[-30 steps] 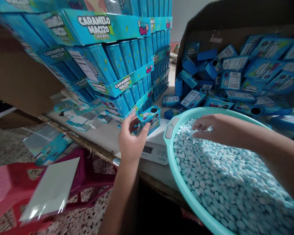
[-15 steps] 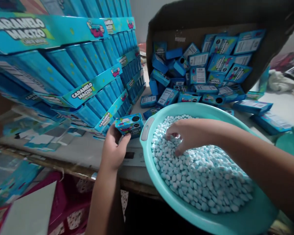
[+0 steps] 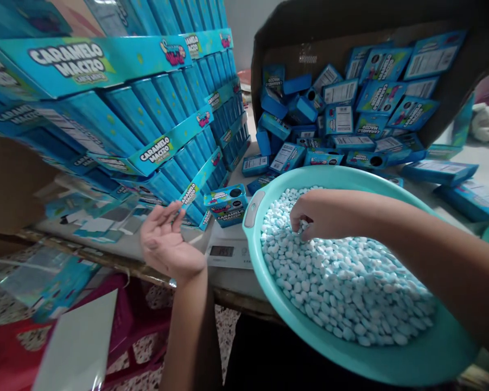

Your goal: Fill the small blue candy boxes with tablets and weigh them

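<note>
My left hand (image 3: 171, 243) is open, palm up with fingers spread, left of a small blue candy box (image 3: 227, 206). That box stands by itself on a white digital scale (image 3: 238, 254), which has a small display at its front. My right hand (image 3: 315, 214) reaches into a turquoise plastic tub (image 3: 254, 271). Its fingers are curled and pinched around a few small candies at the surface of the heap. Pale blue and white candies (image 3: 342, 288) fill much of the tub. How many the fingers hold is hidden.
Display trays of blue candy boxes (image 3: 158, 152) are stacked high at left. Behind the tub, a cardboard carton (image 3: 305, 51) on its side spills loose candy boxes (image 3: 337, 119). Clear wrappers and scraps (image 3: 106, 222) lie along the table's left edge. A magenta plastic crate (image 3: 136, 309) sits below.
My left hand has let go of the candy box and moved left, opening. The box now stands on the scale. My right hand's fingers have closed on candies.
</note>
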`<state>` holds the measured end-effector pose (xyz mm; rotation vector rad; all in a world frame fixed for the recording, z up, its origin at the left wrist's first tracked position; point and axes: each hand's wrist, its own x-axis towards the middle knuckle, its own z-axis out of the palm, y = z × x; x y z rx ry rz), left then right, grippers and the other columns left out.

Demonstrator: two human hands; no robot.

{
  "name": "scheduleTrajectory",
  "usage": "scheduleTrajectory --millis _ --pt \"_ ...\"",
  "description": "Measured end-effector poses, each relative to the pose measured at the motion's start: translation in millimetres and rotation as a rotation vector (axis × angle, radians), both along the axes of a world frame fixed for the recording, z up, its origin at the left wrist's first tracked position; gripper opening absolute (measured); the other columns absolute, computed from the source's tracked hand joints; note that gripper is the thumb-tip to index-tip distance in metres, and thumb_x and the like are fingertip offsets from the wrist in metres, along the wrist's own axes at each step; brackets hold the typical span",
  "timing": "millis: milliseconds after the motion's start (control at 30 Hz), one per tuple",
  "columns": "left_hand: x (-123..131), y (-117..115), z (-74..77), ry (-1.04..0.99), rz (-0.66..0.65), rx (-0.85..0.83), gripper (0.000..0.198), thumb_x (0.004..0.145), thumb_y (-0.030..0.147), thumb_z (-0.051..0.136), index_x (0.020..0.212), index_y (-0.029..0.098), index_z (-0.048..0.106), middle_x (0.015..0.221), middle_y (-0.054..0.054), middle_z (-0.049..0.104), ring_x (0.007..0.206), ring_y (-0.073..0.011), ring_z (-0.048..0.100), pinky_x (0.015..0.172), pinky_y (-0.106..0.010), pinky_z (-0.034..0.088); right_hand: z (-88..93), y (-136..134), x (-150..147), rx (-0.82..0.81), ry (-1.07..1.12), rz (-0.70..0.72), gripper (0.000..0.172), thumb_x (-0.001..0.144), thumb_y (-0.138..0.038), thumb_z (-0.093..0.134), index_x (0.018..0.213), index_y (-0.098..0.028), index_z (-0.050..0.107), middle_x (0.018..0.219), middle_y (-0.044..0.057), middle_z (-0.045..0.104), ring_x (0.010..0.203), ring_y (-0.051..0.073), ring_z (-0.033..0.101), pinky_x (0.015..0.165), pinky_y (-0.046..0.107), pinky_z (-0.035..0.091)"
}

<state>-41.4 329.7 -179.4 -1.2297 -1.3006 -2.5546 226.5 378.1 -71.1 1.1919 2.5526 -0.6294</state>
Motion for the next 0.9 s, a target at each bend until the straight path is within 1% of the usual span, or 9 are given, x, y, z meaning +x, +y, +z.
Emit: scheduleTrajectory --millis 100,167,267,367,567,633,733,833,900 --pt "-5.6 3.0 -0.7 -0.064 0.072 0.021 0.037 0.094 0.044 0.04 0.099 0.014 0.061 0.082 -0.004 0.064 0.081 -0.0196 0.069 0.083 -0.041 0.058 1.7 1.8 3.7 0.045 0.047 -0.033 0.019 0.076 -0.025 0.068 0.092 -0.03 0.077 0.088 -0.001 0.072 0.069 0.016 0.059 0.057 0.028 0.039" --pt "-6.9 3.7 -1.2 -0.067 0.064 0.002 0.028 0.092 0.039 0.045 0.094 0.015 0.06 0.079 -0.002 0.062 0.077 -0.0177 0.068 0.084 -0.042 0.058 2.9 4.7 6.0 0.07 0.084 -0.066 0.018 0.076 -0.025 0.069 0.092 -0.029 0.077 0.088 -0.002 0.073 0.071 0.015 0.06 0.06 0.027 0.04" --pt "-4.7 2.8 -1.0 -0.029 0.003 -0.075 0.023 0.091 0.035 0.049 0.095 0.016 0.061 0.085 -0.003 0.065 0.083 -0.0189 0.07 0.087 -0.043 0.058 4.6 9.9 8.0 0.118 0.133 -0.108 0.015 0.077 -0.028 0.07 0.09 -0.029 0.078 0.085 -0.001 0.073 0.071 0.015 0.06 0.06 0.027 0.041" --pt "-0.3 0.1 1.1 -0.007 -0.013 -0.06 0.018 0.091 0.03 0.052 0.092 0.017 0.063 0.088 -0.003 0.066 0.087 -0.0191 0.07 0.091 -0.044 0.057 7.2 12.6 6.9 0.159 0.196 -0.158 0.016 0.079 -0.032 0.069 0.091 -0.029 0.078 0.083 -0.001 0.073 0.068 0.016 0.06 0.059 0.028 0.041" --pt "2.3 -5.0 6.3 -0.044 0.042 -0.104 0.018 0.09 0.03 0.048 0.088 0.018 0.062 0.083 -0.002 0.064 0.083 -0.0191 0.069 0.086 -0.043 0.059 11.1 8.9 -0.3 0.244 0.344 -0.235 0.016 0.08 -0.031 0.072 0.091 -0.022 0.079 0.075 0.002 0.071 0.063 0.014 0.06 0.058 0.028 0.042" --pt "1.3 -4.8 5.9 -0.061 0.016 -0.123 0.02 0.09 0.031 0.049 0.087 0.017 0.063 0.082 -0.003 0.065 0.082 -0.0192 0.069 0.084 -0.042 0.059 8.8 8.1 -1.8 0.234 0.44 -0.282 0.017 0.079 -0.033 0.073 0.09 -0.021 0.078 0.071 0.001 0.069 0.061 0.013 0.059 0.057 0.027 0.042" --pt "-0.6 -2.9 3.3 -0.118 -0.049 -0.093 0.018 0.089 0.03 0.055 0.085 0.016 0.065 0.082 -0.003 0.066 0.08 -0.0192 0.07 0.082 -0.041 0.059 4.0 10.1 -2.6 0.154 0.57 -0.361 0.022 0.077 -0.039 0.074 0.09 -0.02 0.076 0.071 0.0 0.069 0.063 0.013 0.059 0.056 0.027 0.043" --pt "-1.6 -6.0 3.7 -0.153 -0.077 -0.07 0.016 0.089 0.029 0.058 0.084 0.016 0.065 0.088 -0.003 0.068 0.083 -0.0189 0.07 0.085 -0.04 0.058 -0.2 13.5 -3.2 0.124 0.549 -0.36 0.021 0.077 -0.041 0.072 0.087 -0.022 0.075 0.069 0.0 0.068 0.062 0.014 0.057 0.055 0.029 0.042" --pt "-0.9 -13.4 7.2 -0.125 -0.115 -0.155 0.017 0.092 0.031 0.057 0.089 0.017 0.066 0.097 -0.005 0.069 0.091 -0.0199 0.07 0.09 -0.04 0.057 -4.2 14.2 -5.0 0.147 0.483 -0.327 0.015 0.077 -0.038 0.07 0.081 -0.024 0.074 0.068 0.001 0.068 0.062 0.017 0.057 0.056 0.032 0.043"
